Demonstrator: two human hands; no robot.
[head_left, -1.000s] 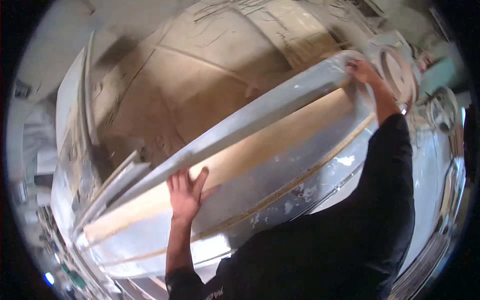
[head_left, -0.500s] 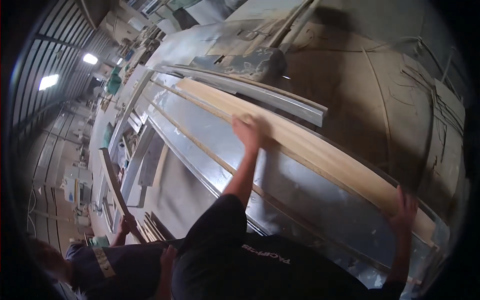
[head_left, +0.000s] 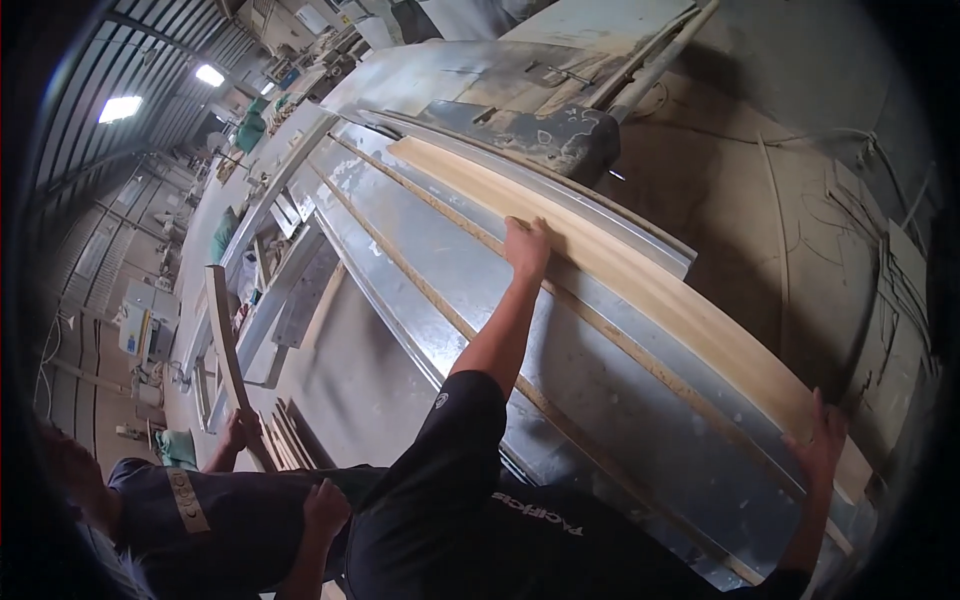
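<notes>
A long, pale wooden board [head_left: 640, 272] lies lengthwise on a shiny metal machine table [head_left: 480, 290]. Its far edge runs close along a straight metal fence [head_left: 600, 218]. My left hand [head_left: 528, 245] is closed on the board's near edge, about a third of the way from the far end, with the fingers curled over it. Close to the near end, my right hand [head_left: 824, 438] grips the board, fingers reaching over its top. The undersides of both hands are hidden.
Rusty brown slots [head_left: 420, 285] run along the table. On the left a co-worker [head_left: 200, 520] holds an upright wooden strip [head_left: 228, 350], beside thin wooden slats [head_left: 288, 435] and metal framing [head_left: 285, 290]. A dark machine arm [head_left: 540, 130] stands beyond the fence; cables [head_left: 775, 230] cross the floor.
The board has shifted sideways toward the fence, uncovering more table beside the nearest slot. My left hand, blurred before, now rests sharply on the near edge. The whole view has turned slightly.
</notes>
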